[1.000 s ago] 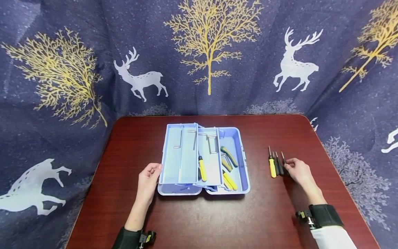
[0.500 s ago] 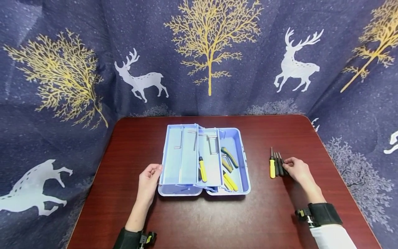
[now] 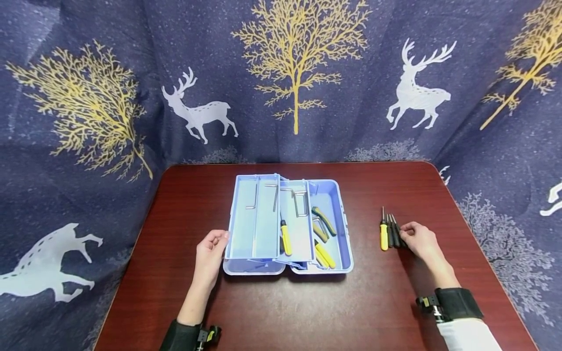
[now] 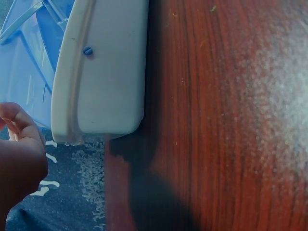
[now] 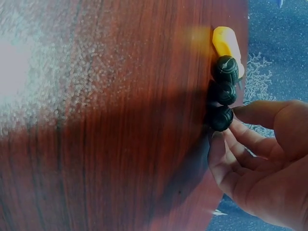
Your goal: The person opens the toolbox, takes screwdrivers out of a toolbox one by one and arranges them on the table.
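A light blue toolbox (image 3: pixel 342 234) stands unfolded on the table, its stepped trays spread to the left. At the tray's left edge, my left hand (image 3: pixel 210 253) pinches the rim between thumb and curled fingers; the left wrist view shows only part of this hand. To the right, a yellow-handled screwdriver (image 3: pixel 384 238) and several black-handled screwdrivers lie side by side, tips pointing away. My right hand (image 3: pixel 420 240) pinches the rightmost black screwdriver (image 5: pixel 220 119) by its handle. That screwdriver rests close against the neighbouring black one (image 5: pixel 225 93).
Hex keys (image 3: pixel 300 204) lie in the trays, along with a yellow-and-black-handled tool (image 3: pixel 286 239). Green-handled pliers (image 3: pixel 324 220) and yellow handles (image 3: pixel 325 256) sit in the toolbox's deep right compartment. A dark patterned curtain (image 3: pixel 307 141) hangs behind the reddish-brown table (image 3: pixel 307 307).
My right hand has shifted slightly left, bringing the rightmost black screwdriver closer to the others. The yellow screwdriver's tip has turned a little to the right. My left hand keeps its place.
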A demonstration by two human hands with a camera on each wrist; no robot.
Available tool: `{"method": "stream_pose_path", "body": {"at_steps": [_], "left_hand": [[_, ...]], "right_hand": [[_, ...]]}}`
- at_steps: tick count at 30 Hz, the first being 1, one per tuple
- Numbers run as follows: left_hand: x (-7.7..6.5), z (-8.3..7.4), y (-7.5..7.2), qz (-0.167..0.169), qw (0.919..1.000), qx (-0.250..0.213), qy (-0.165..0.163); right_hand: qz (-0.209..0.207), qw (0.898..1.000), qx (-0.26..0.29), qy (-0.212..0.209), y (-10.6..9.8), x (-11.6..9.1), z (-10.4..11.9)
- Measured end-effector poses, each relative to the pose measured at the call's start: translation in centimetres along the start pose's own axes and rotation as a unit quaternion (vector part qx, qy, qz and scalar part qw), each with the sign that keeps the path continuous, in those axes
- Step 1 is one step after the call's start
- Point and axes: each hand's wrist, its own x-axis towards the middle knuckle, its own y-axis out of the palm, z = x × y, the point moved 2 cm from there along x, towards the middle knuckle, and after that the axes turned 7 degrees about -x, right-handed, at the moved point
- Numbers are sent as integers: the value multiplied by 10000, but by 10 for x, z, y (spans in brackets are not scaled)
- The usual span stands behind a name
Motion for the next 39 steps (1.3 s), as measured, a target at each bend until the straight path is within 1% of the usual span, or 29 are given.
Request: {"method": "stream_pose_path", "body": {"at_steps": [11,18,20,23,26,28,30,32,34,37,39], "left_hand": [[1,-2,0,-23,10000,61,-4],[0,-2,0,-17,9999,69,-84],[0,-2,1,9,9999,59,-85],[0,-2,1,24,9999,73,-65],[1,-2,1,11,10000,74,-24],[2,-2,1,-1,10000,82,-10],[2,-3,2,0,10000,79,-6],[2,-3,1,-32,10000,82,19],[2,-2,1,-77,9999,88,41],[1,-1,1,-141,9999,54,32],[0,0,1,-123,9999,44,2]], "right_hand": [[-118,9999,2,0,0,-1,0],[-182,9998,-22,-9,-1,-2,-2],[-208,9998,2,15,-1,-3,-3],[-352,9993,-15,141,-4,-4,-3],[-484,9985,-17,239,-7,-4,2],[-581,9981,-14,214,-8,-4,9],[-783,9969,-16,81,-8,-5,20],[-996,9950,-30,-102,-8,-6,35],[-1092,9935,9,-312,-7,-8,52],[-1038,9922,152,-666,-7,-11,82],[-998,9907,279,-878,-8,-14,102]]}}
